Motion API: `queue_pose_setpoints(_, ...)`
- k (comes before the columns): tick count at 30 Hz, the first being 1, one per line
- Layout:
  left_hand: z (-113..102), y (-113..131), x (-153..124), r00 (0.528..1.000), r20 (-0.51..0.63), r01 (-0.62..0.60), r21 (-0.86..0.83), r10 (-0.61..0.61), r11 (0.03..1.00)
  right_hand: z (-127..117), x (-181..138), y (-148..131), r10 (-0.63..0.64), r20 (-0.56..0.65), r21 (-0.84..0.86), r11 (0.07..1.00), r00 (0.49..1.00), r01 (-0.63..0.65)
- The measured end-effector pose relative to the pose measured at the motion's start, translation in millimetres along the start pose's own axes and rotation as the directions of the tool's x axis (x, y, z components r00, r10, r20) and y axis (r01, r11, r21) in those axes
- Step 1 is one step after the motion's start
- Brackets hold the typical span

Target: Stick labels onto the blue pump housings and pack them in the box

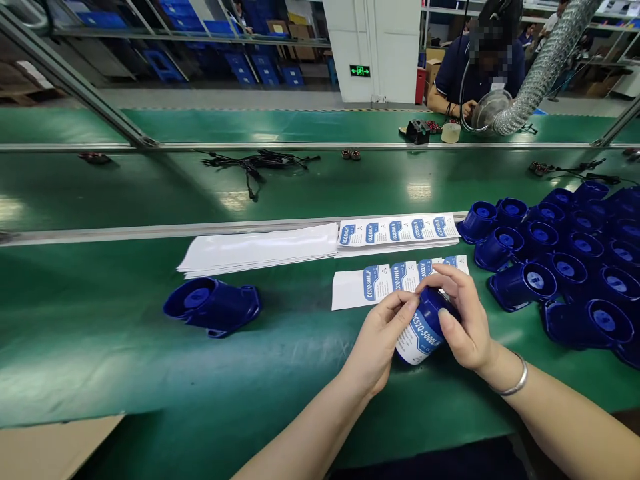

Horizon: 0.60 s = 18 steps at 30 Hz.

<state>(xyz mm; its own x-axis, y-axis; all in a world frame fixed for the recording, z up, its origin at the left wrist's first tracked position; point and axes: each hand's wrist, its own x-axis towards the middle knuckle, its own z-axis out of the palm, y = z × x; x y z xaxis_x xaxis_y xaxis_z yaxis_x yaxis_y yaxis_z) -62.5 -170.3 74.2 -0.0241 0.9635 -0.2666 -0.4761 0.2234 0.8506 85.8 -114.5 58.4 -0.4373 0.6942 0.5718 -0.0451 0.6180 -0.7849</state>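
Observation:
Both my hands hold one blue plastic horn [424,328] just above the green belt, near the front edge. My left hand [377,343] grips its left side, fingers pressed on a white and blue label wrapped on its body. My right hand [463,317] curls over its top and right side. Just behind lies a label strip [373,283] with part of its backing bare. A second label strip [397,230] rests further back on a stack of white backing sheets [260,248].
Several blue horns [565,263] are heaped at the right. One blue horn [213,305] lies alone at the left. Black cables [257,163] sit on the far belt. A person in a dark shirt [475,70] works beyond, beside a silver duct hose [543,70]. Cardboard [50,447] shows bottom left.

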Motion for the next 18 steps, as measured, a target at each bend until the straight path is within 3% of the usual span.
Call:
queue_pose_setpoints(7,3.1,-5.3,-6.3,0.974,0.034,-0.22,0.366,0.223,0.904,-1.5,2.4,-5.9,0.03,0.002,-0.042,0.999,1.0,-0.03)
queue_pose_setpoints(13,0.0,-10.1,-9.1,0.908,0.116,-0.369,0.679,0.403,0.635,-0.8,3.0,-8.7,0.077,-0.035,-0.041,0.996,0.996,-0.079)
queue_pose_setpoints(18,2.6,-9.8,-5.3,0.899,0.176,-0.364,0.81,0.401,0.46,-0.1,4.3,-8.9,0.145,-0.047,-0.085,0.985,0.988,-0.148)
